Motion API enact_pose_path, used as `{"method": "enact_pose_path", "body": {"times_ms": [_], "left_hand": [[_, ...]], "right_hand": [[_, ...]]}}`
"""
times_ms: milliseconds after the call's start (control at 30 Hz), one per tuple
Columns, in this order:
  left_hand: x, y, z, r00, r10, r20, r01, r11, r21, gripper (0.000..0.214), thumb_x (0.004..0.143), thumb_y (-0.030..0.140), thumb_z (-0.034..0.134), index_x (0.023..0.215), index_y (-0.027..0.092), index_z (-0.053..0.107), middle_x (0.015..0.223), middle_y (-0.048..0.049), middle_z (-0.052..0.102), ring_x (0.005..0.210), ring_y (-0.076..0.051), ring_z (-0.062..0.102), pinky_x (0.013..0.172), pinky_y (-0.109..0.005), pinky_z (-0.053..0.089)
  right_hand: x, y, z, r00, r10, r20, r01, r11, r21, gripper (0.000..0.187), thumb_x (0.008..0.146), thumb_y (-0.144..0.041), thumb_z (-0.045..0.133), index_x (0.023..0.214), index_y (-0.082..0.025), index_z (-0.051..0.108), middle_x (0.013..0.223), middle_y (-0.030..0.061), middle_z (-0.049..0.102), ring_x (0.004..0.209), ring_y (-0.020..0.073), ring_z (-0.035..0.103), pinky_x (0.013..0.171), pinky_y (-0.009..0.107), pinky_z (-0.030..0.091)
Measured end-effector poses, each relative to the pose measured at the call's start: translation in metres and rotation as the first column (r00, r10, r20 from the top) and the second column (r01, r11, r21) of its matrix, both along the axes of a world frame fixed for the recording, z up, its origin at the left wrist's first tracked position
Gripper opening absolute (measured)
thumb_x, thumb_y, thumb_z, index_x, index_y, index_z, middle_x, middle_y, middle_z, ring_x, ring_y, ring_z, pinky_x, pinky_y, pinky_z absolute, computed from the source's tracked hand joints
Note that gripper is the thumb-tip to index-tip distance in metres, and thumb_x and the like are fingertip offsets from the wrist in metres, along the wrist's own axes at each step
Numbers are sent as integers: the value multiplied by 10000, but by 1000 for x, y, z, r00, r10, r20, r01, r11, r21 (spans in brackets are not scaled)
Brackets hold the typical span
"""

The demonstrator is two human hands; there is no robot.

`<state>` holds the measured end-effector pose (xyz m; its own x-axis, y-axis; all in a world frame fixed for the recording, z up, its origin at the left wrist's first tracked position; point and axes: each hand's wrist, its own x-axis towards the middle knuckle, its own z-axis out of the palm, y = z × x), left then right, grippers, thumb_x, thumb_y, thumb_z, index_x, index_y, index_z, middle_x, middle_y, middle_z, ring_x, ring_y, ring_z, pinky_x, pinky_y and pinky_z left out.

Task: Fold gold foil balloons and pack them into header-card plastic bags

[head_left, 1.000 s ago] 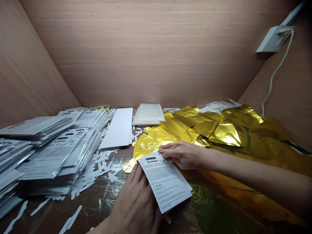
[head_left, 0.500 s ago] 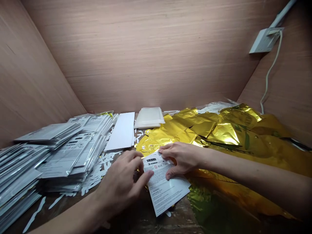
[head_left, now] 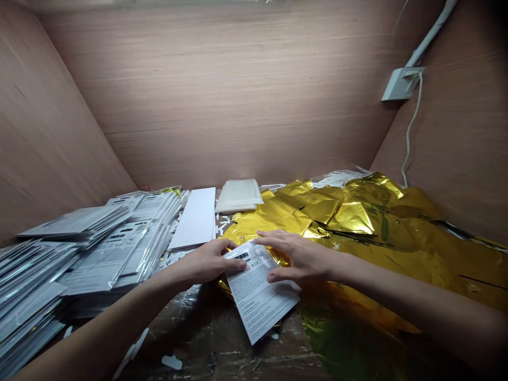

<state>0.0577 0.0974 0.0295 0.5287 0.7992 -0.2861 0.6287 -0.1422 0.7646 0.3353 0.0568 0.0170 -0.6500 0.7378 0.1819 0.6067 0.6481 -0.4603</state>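
Head view: the printed card (head_left: 256, 290) lies slanted at the centre of the scene, its upper end on the gold foil (head_left: 278, 223) and its lower corner reaching out over the brown tabletop (head_left: 226, 354). Small print and warning icons are visible on its face; the finer text is too small to read. The left hand (head_left: 206, 262) comes in from the lower left, and its left fingers (head_left: 234, 255) lie narrow and close together over the card's upper-left corner, holding that edge. The right hand (head_left: 301, 257) comes in from the right, with its right fingers (head_left: 273, 241) spread wide, the tips and thumb resting on the card's upper right part. The two hands are just apart, with the card between them. Left of the hands stand tall, slumped stacks of packaged cards (head_left: 107, 248). Behind the card lie a white board strip (head_left: 194, 219) and a small pile of clear plastic sleeves (head_left: 238, 196), touching neither hand. White die-cut scraps (head_left: 172, 362) sit on the tabletop. A wall socket (head_left: 400, 84) with a pale cable (head_left: 408, 137) is mounted on the right panel (head_left: 456, 132).
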Motion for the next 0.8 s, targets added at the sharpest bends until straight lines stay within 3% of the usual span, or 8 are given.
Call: {"method": "enact_pose_path", "body": {"times_ms": [100,200,300,433,500,567,700,800], "left_hand": [[-3,2,-7,970,189,153,-165,974,-155,657,773,689,722,1159,165,637,853,-35,671,697,-177,612,552,-245,403],[-6,6,-7,843,453,290,-349,871,-346,686,841,740,604,1184,147,565,906,-67,672,632,-170,633,524,-257,440],[-11,2,0,742,548,386,-439,833,-338,641,891,722,525,1176,148,537,1044,-135,688,720,-230,704,576,-321,522],[-16,-18,6,881,310,357,-422,856,299,296,916,459,618,997,174,624,904,-64,686,759,-213,664,635,-331,524],[-16,-30,6,957,101,273,-252,757,603,130,872,241,628,989,186,643,935,-52,687,841,-220,654,741,-372,549],[-13,-38,2,975,-136,177,-55,620,783,437,777,50,578,1187,194,627,1215,-82,659,1112,-255,617,957,-443,532],[0,-43,-12,935,-342,-92,266,507,820,1048,623,-113,476,1573,300,318,1645,-48,313,1497,-295,242,1199,-560,319],[5,-43,-14,909,-364,-205,379,515,769,929,643,-114,518,1460,328,487,1384,-37,565,1314,-298,406,1079,-541,410]], "right_hand": [[14,-13,4,949,-140,-283,109,987,-121,641,963,-590,606,1507,-267,501,1505,125,551,1316,355,555,1067,550,463],[24,-26,3,750,-346,-563,254,938,-237,435,1041,-530,474,1304,-223,633,1271,124,684,1097,289,654,923,460,534],[23,-40,1,694,-422,-583,349,906,-239,311,1036,-465,504,1049,-203,671,954,66,695,866,222,637,778,371,526],[12,-55,4,854,-335,-399,310,942,-128,273,1011,-440,523,971,-207,660,845,33,658,779,199,607,703,344,486],[5,-58,8,874,-347,-341,344,936,-71,244,980,-434,568,1030,-211,652,888,34,674,798,202,624,710,344,488],[-1,-57,9,864,-412,-288,413,909,-62,263,934,-425,635,1095,-217,640,928,31,683,785,194,632,706,340,496],[-11,-46,0,834,-513,-204,486,857,-169,453,851,-342,713,1264,-225,568,1085,44,676,756,173,631,686,330,507],[-12,-37,-13,821,-536,-196,489,838,-244,516,819,-227,689,1311,-230,534,1108,48,656,800,175,634,674,309,496]]}}
